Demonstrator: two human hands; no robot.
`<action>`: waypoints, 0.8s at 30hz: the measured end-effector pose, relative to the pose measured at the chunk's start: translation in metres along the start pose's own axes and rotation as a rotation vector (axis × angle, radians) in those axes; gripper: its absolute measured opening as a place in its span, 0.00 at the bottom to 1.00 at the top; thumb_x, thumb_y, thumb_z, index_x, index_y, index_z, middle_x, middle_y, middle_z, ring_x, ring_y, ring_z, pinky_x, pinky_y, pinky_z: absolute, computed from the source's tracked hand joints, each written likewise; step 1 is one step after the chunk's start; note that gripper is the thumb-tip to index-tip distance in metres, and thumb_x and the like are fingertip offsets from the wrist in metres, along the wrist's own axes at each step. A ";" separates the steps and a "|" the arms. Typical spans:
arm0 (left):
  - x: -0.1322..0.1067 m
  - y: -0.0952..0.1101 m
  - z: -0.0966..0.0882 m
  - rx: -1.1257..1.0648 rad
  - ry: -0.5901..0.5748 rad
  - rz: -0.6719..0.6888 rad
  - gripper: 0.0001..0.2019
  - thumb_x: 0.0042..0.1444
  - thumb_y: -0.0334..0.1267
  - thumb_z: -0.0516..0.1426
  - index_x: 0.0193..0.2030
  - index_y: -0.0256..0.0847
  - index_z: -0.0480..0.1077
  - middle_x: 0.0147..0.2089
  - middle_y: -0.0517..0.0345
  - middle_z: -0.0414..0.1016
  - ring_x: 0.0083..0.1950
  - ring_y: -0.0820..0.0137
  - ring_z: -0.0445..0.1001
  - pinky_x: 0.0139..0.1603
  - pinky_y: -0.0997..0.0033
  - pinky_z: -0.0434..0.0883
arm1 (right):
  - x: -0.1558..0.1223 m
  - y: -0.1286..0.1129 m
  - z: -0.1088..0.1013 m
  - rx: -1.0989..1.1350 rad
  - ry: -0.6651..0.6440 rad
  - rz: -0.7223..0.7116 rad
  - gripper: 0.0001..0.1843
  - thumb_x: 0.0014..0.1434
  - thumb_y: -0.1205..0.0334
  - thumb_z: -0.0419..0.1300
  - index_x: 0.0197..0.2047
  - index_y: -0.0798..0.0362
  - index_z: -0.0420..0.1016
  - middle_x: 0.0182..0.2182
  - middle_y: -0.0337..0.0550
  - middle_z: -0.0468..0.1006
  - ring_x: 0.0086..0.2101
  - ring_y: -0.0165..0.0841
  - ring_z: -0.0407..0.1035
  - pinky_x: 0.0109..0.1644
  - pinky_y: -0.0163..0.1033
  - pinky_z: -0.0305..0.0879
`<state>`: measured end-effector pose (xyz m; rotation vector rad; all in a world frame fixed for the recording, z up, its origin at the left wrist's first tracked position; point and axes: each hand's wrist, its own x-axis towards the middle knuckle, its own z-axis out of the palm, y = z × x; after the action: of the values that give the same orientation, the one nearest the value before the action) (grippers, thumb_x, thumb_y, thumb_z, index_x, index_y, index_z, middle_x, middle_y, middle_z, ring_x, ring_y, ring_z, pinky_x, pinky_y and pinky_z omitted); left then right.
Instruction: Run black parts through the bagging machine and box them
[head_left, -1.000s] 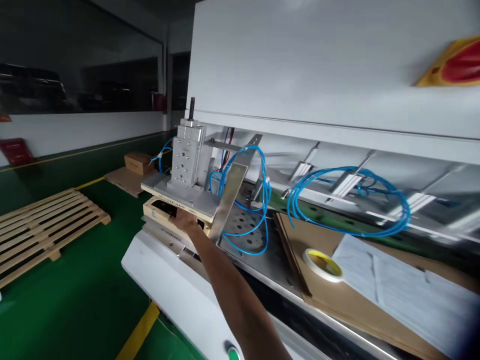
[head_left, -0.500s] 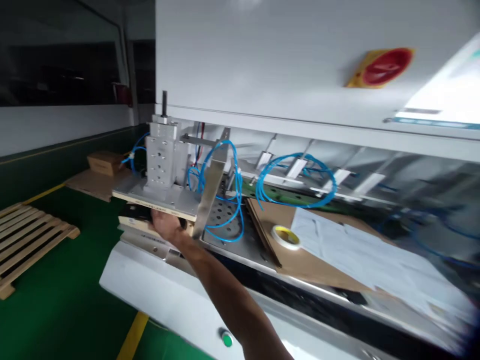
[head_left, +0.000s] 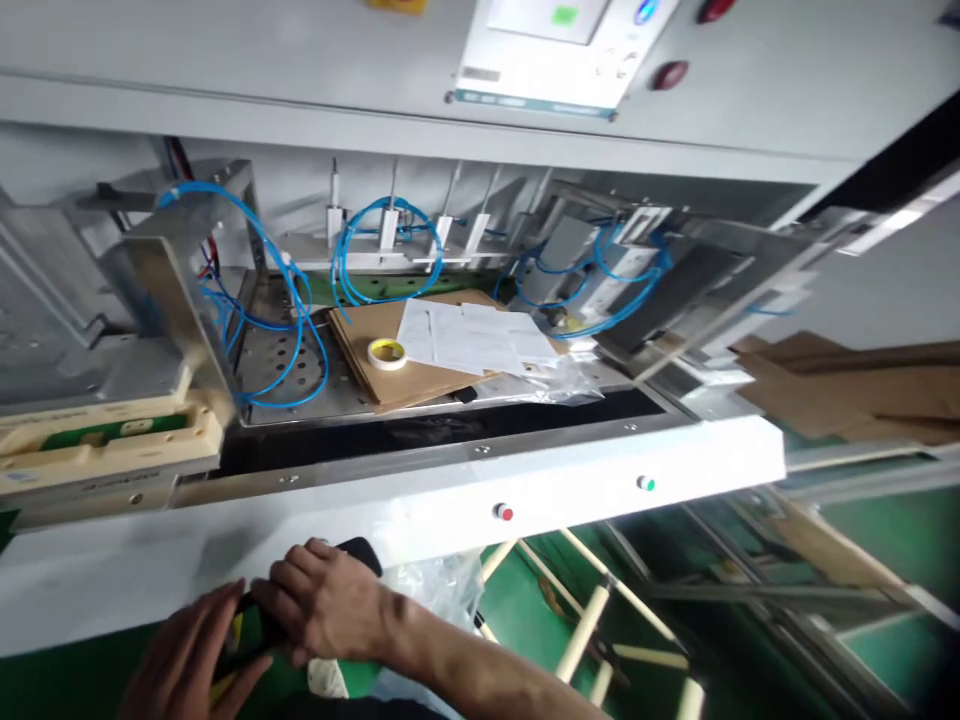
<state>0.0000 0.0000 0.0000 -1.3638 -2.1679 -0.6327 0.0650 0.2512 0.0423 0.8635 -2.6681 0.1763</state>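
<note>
At the lower left, in front of the machine's white front edge, my right hand (head_left: 334,605) is closed over a dark, long object (head_left: 364,553) with a rounded black end. Its exact kind is hidden by my fingers. My left hand (head_left: 184,655) grips the other end, where some yellow shows between the fingers. Beyond the hands, at the far left, sits a cream fixture block (head_left: 199,435) with a green recess (head_left: 112,432). A metal bracket (head_left: 176,300) stands beside it.
A tape roll (head_left: 387,355) and white papers (head_left: 465,335) lie on cardboard (head_left: 360,375) inside the machine. Blue air hoses (head_left: 322,360) loop across the bed. Red (head_left: 505,513) and green (head_left: 646,483) buttons sit on the front edge. Pipe framing (head_left: 585,630) stands below.
My right hand has come away from the left fixture and back toward me with the dark object. My left hand has entered view, holding it too. The view has swung right.
</note>
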 end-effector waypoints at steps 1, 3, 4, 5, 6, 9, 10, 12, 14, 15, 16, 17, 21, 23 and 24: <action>0.014 0.008 0.012 0.011 -0.029 0.062 0.36 0.70 0.53 0.60 0.78 0.36 0.58 0.56 0.42 0.81 0.51 0.54 0.81 0.47 0.57 0.78 | -0.017 0.005 -0.011 -0.022 -0.002 0.035 0.35 0.72 0.41 0.57 0.67 0.63 0.69 0.45 0.51 0.80 0.41 0.40 0.70 0.44 0.47 0.64; 0.044 0.023 0.034 0.006 -0.058 0.113 0.31 0.74 0.50 0.55 0.76 0.35 0.58 0.56 0.42 0.81 0.50 0.56 0.82 0.45 0.60 0.77 | -0.047 0.010 -0.030 -0.065 0.065 0.147 0.34 0.71 0.41 0.59 0.67 0.60 0.69 0.51 0.55 0.80 0.47 0.43 0.71 0.50 0.48 0.66; 0.058 0.029 0.044 -0.004 -0.057 0.113 0.28 0.75 0.48 0.53 0.75 0.35 0.60 0.55 0.42 0.81 0.49 0.57 0.82 0.46 0.61 0.76 | -0.062 0.010 -0.036 -0.073 0.136 0.224 0.32 0.70 0.42 0.60 0.66 0.58 0.69 0.54 0.55 0.80 0.51 0.43 0.71 0.54 0.50 0.66; 0.072 0.034 0.053 -0.014 -0.054 0.103 0.26 0.76 0.48 0.52 0.73 0.35 0.61 0.55 0.42 0.81 0.49 0.57 0.82 0.47 0.61 0.76 | -0.078 0.008 -0.040 -0.076 0.225 0.320 0.28 0.71 0.45 0.61 0.64 0.56 0.71 0.54 0.54 0.80 0.53 0.43 0.70 0.57 0.50 0.66; 0.086 0.037 0.062 -0.024 -0.052 0.094 0.25 0.76 0.48 0.52 0.71 0.35 0.63 0.54 0.41 0.81 0.49 0.56 0.81 0.48 0.61 0.75 | -0.093 0.006 -0.040 -0.081 0.316 0.430 0.22 0.71 0.50 0.61 0.61 0.54 0.73 0.53 0.52 0.80 0.52 0.42 0.71 0.57 0.49 0.66; 0.124 0.044 0.084 -0.058 -0.065 0.066 0.25 0.74 0.51 0.55 0.68 0.36 0.64 0.50 0.43 0.81 0.49 0.53 0.81 0.50 0.57 0.75 | -0.138 0.002 -0.027 -0.135 0.446 0.728 0.08 0.72 0.61 0.61 0.52 0.52 0.78 0.42 0.46 0.82 0.45 0.36 0.72 0.51 0.44 0.68; 0.136 0.047 0.092 -0.082 -0.082 0.070 0.25 0.74 0.52 0.55 0.67 0.37 0.64 0.51 0.43 0.81 0.51 0.52 0.80 0.52 0.56 0.75 | -0.151 0.003 -0.021 -0.162 0.438 0.790 0.08 0.72 0.62 0.61 0.51 0.52 0.78 0.41 0.46 0.82 0.45 0.37 0.73 0.51 0.44 0.68; 0.156 0.054 0.105 -0.160 -0.141 0.100 0.24 0.74 0.52 0.55 0.67 0.38 0.64 0.54 0.42 0.80 0.55 0.51 0.79 0.55 0.54 0.75 | -0.172 0.009 -0.009 -0.185 0.400 0.843 0.10 0.72 0.63 0.61 0.53 0.52 0.79 0.45 0.48 0.83 0.49 0.39 0.73 0.53 0.47 0.69; 0.170 0.062 0.118 -0.227 -0.209 0.127 0.23 0.74 0.51 0.54 0.66 0.39 0.65 0.57 0.42 0.78 0.58 0.51 0.78 0.57 0.54 0.75 | -0.185 0.016 -0.001 -0.169 0.388 0.855 0.11 0.72 0.65 0.60 0.54 0.50 0.80 0.49 0.48 0.83 0.52 0.41 0.73 0.55 0.48 0.70; 0.174 0.066 0.123 -0.246 -0.239 0.135 0.22 0.74 0.51 0.54 0.66 0.39 0.65 0.57 0.43 0.78 0.58 0.52 0.78 0.56 0.54 0.76 | -0.189 0.019 0.001 -0.157 0.389 0.856 0.12 0.73 0.65 0.59 0.54 0.48 0.81 0.50 0.48 0.84 0.52 0.40 0.74 0.55 0.48 0.71; 0.176 0.068 0.128 -0.256 -0.261 0.139 0.21 0.74 0.50 0.55 0.65 0.39 0.65 0.55 0.43 0.78 0.57 0.52 0.78 0.55 0.55 0.76 | -0.192 0.021 0.003 -0.147 0.389 0.855 0.13 0.73 0.65 0.58 0.55 0.47 0.81 0.49 0.47 0.84 0.52 0.40 0.74 0.55 0.48 0.71; 0.177 0.070 0.132 -0.260 -0.278 0.141 0.21 0.73 0.50 0.55 0.65 0.39 0.66 0.54 0.44 0.79 0.55 0.52 0.78 0.54 0.55 0.76 | -0.194 0.023 0.005 -0.138 0.389 0.856 0.14 0.73 0.65 0.57 0.56 0.46 0.81 0.49 0.47 0.84 0.51 0.39 0.74 0.54 0.48 0.72; 0.175 0.070 0.139 -0.277 -0.298 0.131 0.21 0.72 0.47 0.57 0.65 0.40 0.66 0.54 0.45 0.78 0.56 0.52 0.78 0.55 0.55 0.77 | -0.197 0.025 0.011 -0.127 0.407 0.869 0.15 0.74 0.67 0.55 0.55 0.47 0.82 0.47 0.48 0.84 0.49 0.38 0.75 0.53 0.47 0.72; 0.173 0.067 0.139 -0.275 -0.297 0.118 0.21 0.72 0.47 0.57 0.66 0.40 0.66 0.56 0.44 0.78 0.58 0.52 0.77 0.57 0.55 0.76 | -0.197 0.026 0.014 -0.128 0.419 0.872 0.14 0.74 0.68 0.55 0.51 0.49 0.82 0.46 0.47 0.85 0.48 0.38 0.75 0.53 0.47 0.71; 0.173 0.066 0.139 -0.267 -0.301 0.116 0.21 0.72 0.47 0.57 0.66 0.40 0.66 0.56 0.45 0.78 0.58 0.53 0.77 0.57 0.55 0.76 | -0.197 0.027 0.014 -0.127 0.422 0.871 0.14 0.74 0.69 0.54 0.50 0.50 0.82 0.46 0.47 0.85 0.48 0.38 0.74 0.53 0.47 0.70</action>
<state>-0.0271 0.2298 0.0095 -1.8135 -2.2723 -0.7322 0.1949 0.3777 -0.0398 -0.3840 -2.4196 0.3346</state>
